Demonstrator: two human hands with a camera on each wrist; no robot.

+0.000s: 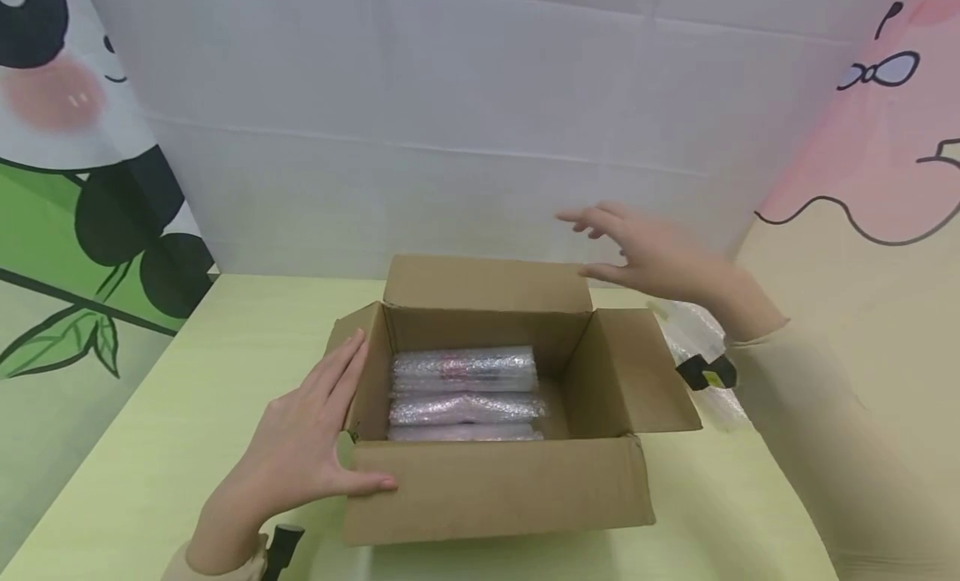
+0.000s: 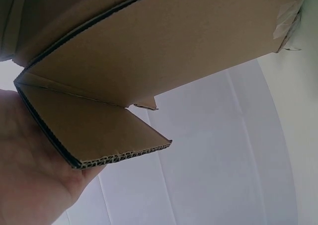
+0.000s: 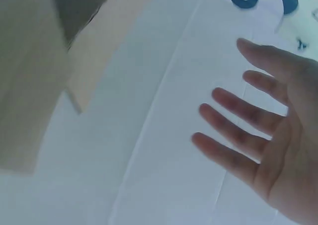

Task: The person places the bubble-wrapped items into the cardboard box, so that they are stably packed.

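An open cardboard box (image 1: pixel 498 489) stands on the table with its flaps folded out. Inside it, several bubble-wrapped packages (image 1: pixel 465 368) lie stacked toward the left side. My left hand (image 1: pixel 300 439) rests against the left flap, fingers straight along it and thumb touching the front flap. In the left wrist view, the palm (image 2: pixel 35 170) lies behind the cardboard flap (image 2: pixel 94 125). My right hand (image 1: pixel 652 252) is raised above the box's back right corner, fingers spread and holding nothing. The right wrist view shows the same spread hand (image 3: pixel 283 150) beside the blurred box (image 3: pixel 25 86).
To the right of the box, partly behind my right forearm, lies clear bubble wrap (image 1: pixel 693 331). A pale yellow-green table (image 1: pixel 187 398) carries everything. White sheeting (image 1: pixel 480 147) hangs at the back, with cartoon-printed panels (image 1: pixel 82 231) at the sides.
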